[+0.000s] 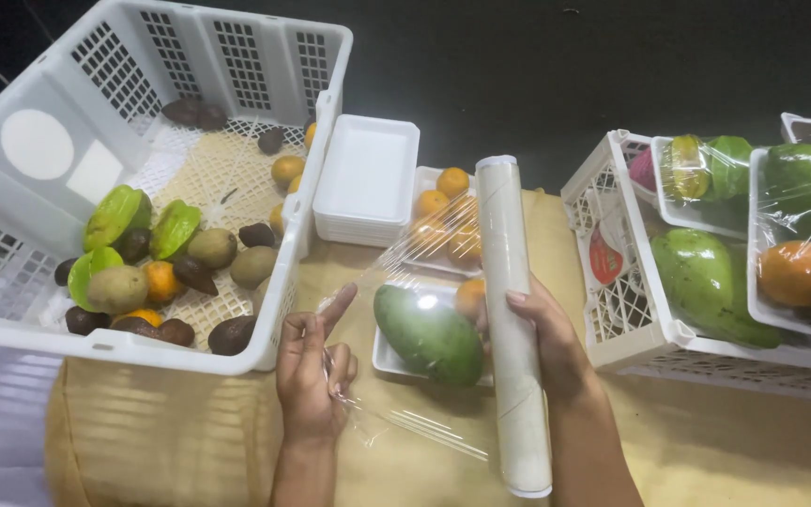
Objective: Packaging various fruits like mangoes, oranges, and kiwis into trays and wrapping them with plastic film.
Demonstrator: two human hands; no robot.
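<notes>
My right hand (548, 343) grips a long roll of clear cling film (511, 319), held upright over the table. My left hand (313, 371) pinches the free edge of the film sheet (405, 282), which stretches from the roll leftward. Under the sheet sits a white foam tray (389, 361) holding a large green mango (429, 335) and an orange fruit (470, 297). Behind it, a second tray (424, 178) carries several small orange fruits.
A big white plastic crate (68, 188) at left holds mixed fruit: green, brown and orange pieces. A stack of empty white foam trays (368, 178) stands beside it. At right, a smaller white crate (626, 310) contains film-wrapped trays of fruit. A tan cloth (171, 441) covers the table.
</notes>
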